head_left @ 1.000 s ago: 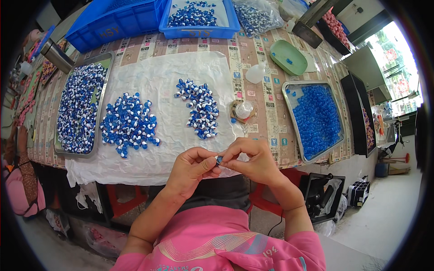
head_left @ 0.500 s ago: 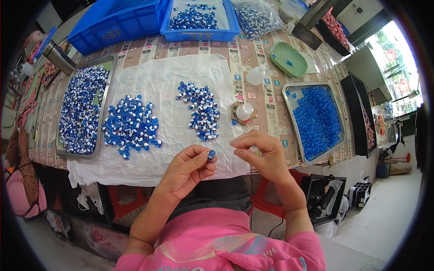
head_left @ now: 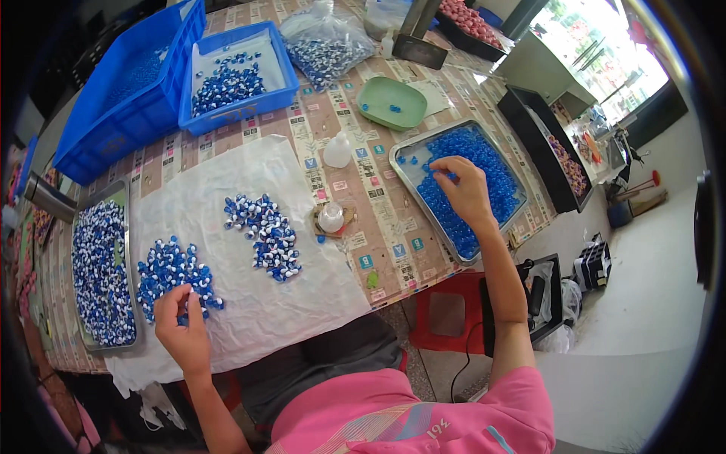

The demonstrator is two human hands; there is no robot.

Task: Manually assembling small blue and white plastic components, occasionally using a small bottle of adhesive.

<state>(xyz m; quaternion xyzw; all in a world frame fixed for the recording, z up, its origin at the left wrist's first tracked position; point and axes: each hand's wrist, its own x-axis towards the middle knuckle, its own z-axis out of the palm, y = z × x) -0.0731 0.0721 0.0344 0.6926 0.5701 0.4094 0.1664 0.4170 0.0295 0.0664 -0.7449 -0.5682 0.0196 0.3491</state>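
Note:
My left hand (head_left: 184, 333) is at the near edge of the left pile of blue-and-white beads (head_left: 175, 268), thumb and forefinger pinched together. Whatever lies between those fingertips is too small to make out. Over on the right, my right hand (head_left: 465, 189) hangs above the metal tray (head_left: 466, 261) of clear blue beads (head_left: 484, 163). Its fingers are bent and drawn in near the tray's far left part, and any bead in them is hidden. A second pile of blue-and-white beads (head_left: 265, 234) lies on the white sheet (head_left: 227, 170).
A metal tray of blue-and-white beads (head_left: 102, 280) stands at the far left. Behind are blue crates (head_left: 113, 144), a bag of beads (head_left: 325, 49) and a green dish (head_left: 401, 113). A white bottle (head_left: 337, 151) and a small round clear container (head_left: 330, 217) stand mid-table.
My hands have moved apart: the left went left to the bead pile, the right went to the blue bead tray. The blue bead is no longer visible in my left fingers. The view has turned right.

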